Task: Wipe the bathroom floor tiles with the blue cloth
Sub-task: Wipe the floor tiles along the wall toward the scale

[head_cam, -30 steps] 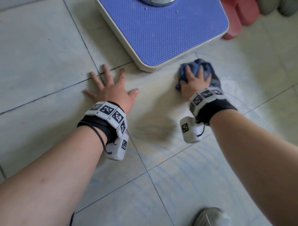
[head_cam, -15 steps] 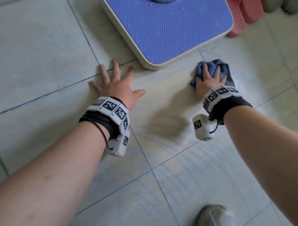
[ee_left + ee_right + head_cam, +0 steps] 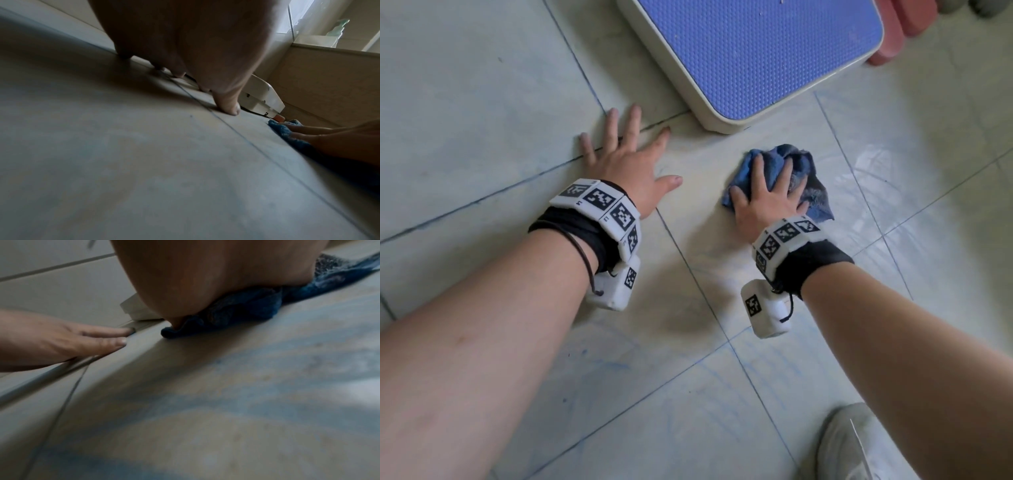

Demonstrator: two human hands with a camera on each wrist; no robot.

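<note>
A bunched blue cloth [image 3: 799, 159] lies on the pale floor tiles [image 3: 482, 85], just in front of the scale's near corner. My right hand [image 3: 767, 198] presses down on it with spread, fairly straight fingers. The right wrist view shows the cloth [image 3: 242, 309] squashed under my palm [image 3: 205, 272]. My left hand [image 3: 630, 161] lies flat on the tile to the left, fingers spread across a grout line and holding nothing. In the left wrist view its fingertips [image 3: 228, 107] touch the floor, with the cloth [image 3: 281, 131] off to the right.
A bathroom scale [image 3: 756, 51] with a blue dimpled top stands just beyond both hands. Red slippers [image 3: 893, 31] lie at the far right behind it. My grey shoe [image 3: 849, 442] is at the bottom right. A wet sheen [image 3: 876, 164] shows on the tile right of the cloth.
My right hand has slid the cloth left and back toward me, away from the right-hand tile. The left hand has stayed planted on the floor.
</note>
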